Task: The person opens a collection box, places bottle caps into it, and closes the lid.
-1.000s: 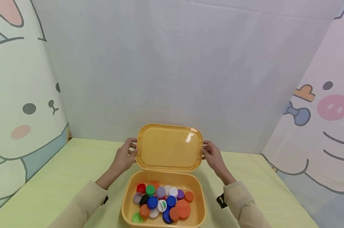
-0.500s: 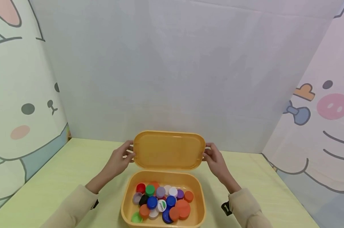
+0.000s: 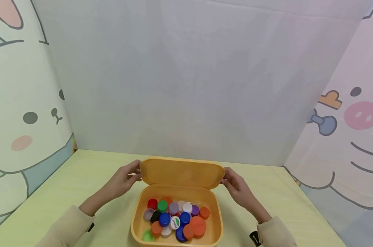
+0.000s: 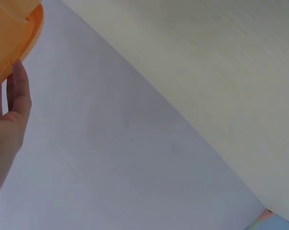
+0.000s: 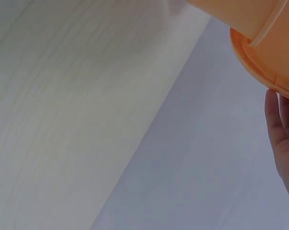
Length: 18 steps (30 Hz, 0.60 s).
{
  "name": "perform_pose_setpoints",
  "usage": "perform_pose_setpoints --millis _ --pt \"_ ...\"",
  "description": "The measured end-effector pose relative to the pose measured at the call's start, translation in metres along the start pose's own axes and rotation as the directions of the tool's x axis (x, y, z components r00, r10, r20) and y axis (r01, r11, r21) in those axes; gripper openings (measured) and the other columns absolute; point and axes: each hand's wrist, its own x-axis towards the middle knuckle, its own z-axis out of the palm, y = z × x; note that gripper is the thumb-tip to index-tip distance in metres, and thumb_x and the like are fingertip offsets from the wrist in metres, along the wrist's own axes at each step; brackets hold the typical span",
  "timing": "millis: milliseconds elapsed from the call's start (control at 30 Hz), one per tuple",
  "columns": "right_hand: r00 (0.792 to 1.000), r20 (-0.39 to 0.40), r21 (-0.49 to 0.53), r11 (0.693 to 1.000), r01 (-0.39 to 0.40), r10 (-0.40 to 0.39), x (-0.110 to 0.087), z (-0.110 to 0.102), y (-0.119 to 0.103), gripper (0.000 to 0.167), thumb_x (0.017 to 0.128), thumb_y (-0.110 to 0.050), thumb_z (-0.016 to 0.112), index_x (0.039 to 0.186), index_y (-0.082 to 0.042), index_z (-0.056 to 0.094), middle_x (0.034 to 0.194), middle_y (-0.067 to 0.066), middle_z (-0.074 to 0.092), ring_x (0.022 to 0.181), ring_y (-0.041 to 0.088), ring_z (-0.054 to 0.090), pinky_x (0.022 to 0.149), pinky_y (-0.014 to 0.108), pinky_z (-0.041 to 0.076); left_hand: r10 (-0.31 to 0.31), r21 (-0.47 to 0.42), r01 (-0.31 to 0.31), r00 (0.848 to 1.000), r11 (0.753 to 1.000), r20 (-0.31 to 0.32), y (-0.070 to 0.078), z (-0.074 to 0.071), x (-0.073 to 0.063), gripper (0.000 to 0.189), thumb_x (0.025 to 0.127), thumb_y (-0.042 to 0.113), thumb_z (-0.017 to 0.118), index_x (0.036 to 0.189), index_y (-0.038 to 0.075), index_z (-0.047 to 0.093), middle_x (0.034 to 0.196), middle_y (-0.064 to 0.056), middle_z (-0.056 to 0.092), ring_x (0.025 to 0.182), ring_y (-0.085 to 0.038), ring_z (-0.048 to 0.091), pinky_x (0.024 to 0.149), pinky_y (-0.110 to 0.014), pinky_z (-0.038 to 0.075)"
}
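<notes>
A yellow-orange plastic lid (image 3: pixel 182 173) stands tilted over the back edge of a matching box (image 3: pixel 216 223), its underside towards me. My left hand (image 3: pixel 119 181) pinches the lid's left end between thumb and fingers. At the right end my right hand (image 3: pixel 238 188) grips the lid's rim the same way. Inside the box lie several loose bottle caps, among them a large orange cap (image 3: pixel 198 226), a green cap (image 3: pixel 162 206) and a white cap with a green mark (image 3: pixel 175 222). Both wrist views show fingertips at the lid's rim, in the left (image 4: pixel 20 72) and the right (image 5: pixel 273 96).
The box rests on a pale yellow table (image 3: pixel 106 161) near its front. Behind stands a plain grey-white cloth wall (image 3: pixel 186 82). Side panels carry a cartoon rabbit (image 3: pixel 25 89) on the left and a cartoon pig (image 3: pixel 356 137) on the right.
The lid has come down and tipped towards me, its far edge dropping close over the box's back edge. Both hands have lowered with it and spread slightly apart. The box and caps stay put.
</notes>
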Motion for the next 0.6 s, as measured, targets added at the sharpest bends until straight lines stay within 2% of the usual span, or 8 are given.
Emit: perform_pose_setpoints --millis 67,167,300,433,533,600 --pt "1.0 0.022 -0.041 0.999 -0.002 0.003 -0.004 0.0 -0.003 0.03 0.088 0.009 0.046 0.115 -0.001 0.051 0.101 0.015 0.06 0.085 0.022 0.062 0.076 0.023 0.053 0.021 0.022 -0.022 0.999 1.0 0.027 0.0 -0.002 -0.003 0.034 0.085 -0.006 0.055 0.114 0.012 0.053 0.102 -0.005 0.063 0.09 -0.02 0.064 0.072 -0.024 0.054" --pt "0.999 0.05 -0.08 0.997 0.007 -0.003 -0.01 0.0 -0.006 0.028 0.088 0.008 0.048 0.113 -0.004 0.055 0.1 0.012 0.061 0.079 0.012 0.059 0.067 0.021 0.052 0.078 0.048 -0.081 0.995 0.996 0.067 0.001 -0.004 -0.007 0.032 0.085 -0.002 0.057 0.111 0.016 0.055 0.101 -0.002 0.064 0.089 -0.016 0.063 0.073 -0.024 0.054" --pt "0.996 0.094 -0.09 0.996 0.008 0.0 -0.019 0.001 -0.007 0.034 0.085 0.013 0.048 0.112 -0.005 0.059 0.105 0.012 0.063 0.088 0.005 0.058 0.069 0.02 0.052 0.169 0.049 -0.176 0.978 0.983 0.125 0.001 -0.006 -0.013 0.033 0.083 -0.005 0.057 0.107 0.018 0.058 0.101 0.0 0.064 0.091 -0.01 0.061 0.073 -0.026 0.054" --pt "0.991 0.13 -0.089 0.996 0.03 -0.018 -0.028 0.005 -0.007 0.037 0.082 0.012 0.054 0.111 -0.009 0.062 0.113 0.012 0.062 0.11 0.012 0.057 0.082 0.025 0.052 0.264 0.056 -0.276 0.951 0.959 0.163 0.003 -0.005 -0.02 0.048 0.076 -0.018 0.058 0.106 0.019 0.058 0.103 0.002 0.063 0.095 -0.01 0.059 0.071 -0.025 0.053" --pt "0.988 0.131 -0.118 0.988 0.096 -0.08 -0.032 0.008 -0.005 0.031 0.082 0.003 0.06 0.109 -0.01 0.064 0.112 0.013 0.063 0.112 0.017 0.057 0.087 0.024 0.05 0.327 0.087 -0.344 0.93 0.935 0.168 0.004 -0.003 -0.024 0.051 0.072 -0.021 0.06 0.104 0.018 0.058 0.104 0.002 0.062 0.095 -0.01 0.058 0.07 -0.025 0.053" --pt "0.984 0.123 -0.14 0.979 0.146 -0.129 -0.034 0.011 -0.003 0.03 0.08 0.001 0.063 0.108 -0.01 0.064 0.11 0.013 0.063 0.111 0.02 0.057 0.091 0.022 0.047 0.349 0.106 -0.369 0.922 0.923 0.168 0.005 -0.001 -0.027 0.05 0.07 -0.02 0.062 0.103 0.018 0.058 0.104 0.002 0.061 0.096 -0.011 0.057 0.071 -0.027 0.053"
